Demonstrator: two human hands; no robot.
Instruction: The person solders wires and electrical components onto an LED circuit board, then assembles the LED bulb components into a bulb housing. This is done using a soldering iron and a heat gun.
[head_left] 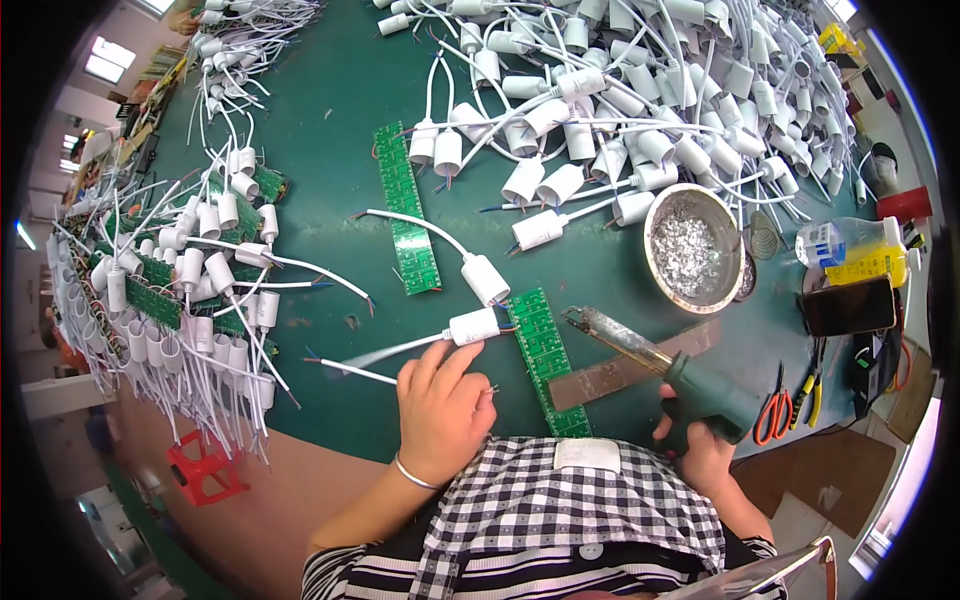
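My left hand (440, 410) is closed with curled fingers over a white cable (355, 371); thin wire ends stick out by the thumb, and whatever else lies under the palm is hidden. Its fingertips reach a white lamp holder (473, 327) whose wires meet the top of a green circuit board strip (535, 330). Another lamp holder (485, 279) lies just above, also at that end. My right hand (705, 455) grips the green handle of a soldering iron (640, 345). The iron's tip points up and left, above the strip. A brown flat bar (640, 365) lies across the strip's lower part.
A second green board strip (405, 205) lies farther back. Lamp holders are heaped at the back right (640, 90), and wired boards are stacked at left (190, 270). On the right are a bowl of silvery bits (655, 270), a phone (848, 306), a yellow-labelled bottle (870, 260) and pliers (773, 412).
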